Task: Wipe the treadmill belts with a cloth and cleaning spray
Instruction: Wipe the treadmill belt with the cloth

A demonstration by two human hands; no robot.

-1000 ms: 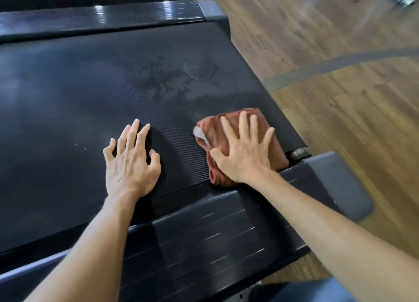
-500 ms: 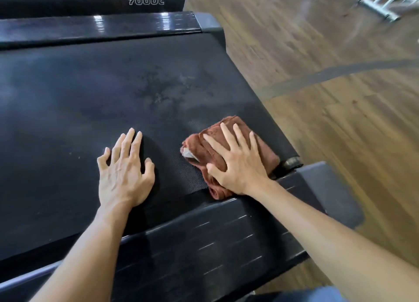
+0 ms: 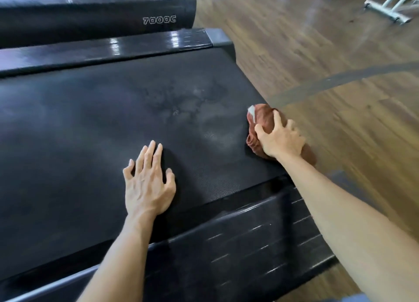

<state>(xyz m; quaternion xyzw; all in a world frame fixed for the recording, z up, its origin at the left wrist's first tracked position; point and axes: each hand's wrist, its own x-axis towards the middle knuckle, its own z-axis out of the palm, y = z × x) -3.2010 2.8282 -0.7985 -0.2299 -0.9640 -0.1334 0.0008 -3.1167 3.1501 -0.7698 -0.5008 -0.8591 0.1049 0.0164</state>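
head view: cloth (image 3: 264, 120) sits bunched at the belt's (image 3: 95, 129) right edge, partly over the wood floor (image 3: 340, 79) side. right hand (image 3: 281, 140) is on top of it, fingers (image 3: 277, 121) curled into the folds, gripping. cloth's long axis runs along the belt edge, near-to-far. damp, smeary patch (image 3: 188, 102) lies left of the cloth & a bit farther up the belt, so next stroke prob. goes leftward. left hand (image 3: 148, 184) lies flat on the belt w/ fingers straight, holding nothing, well left of the cloth, nearer the rear end cap (image 3: 249, 245). no spray bottle in view.
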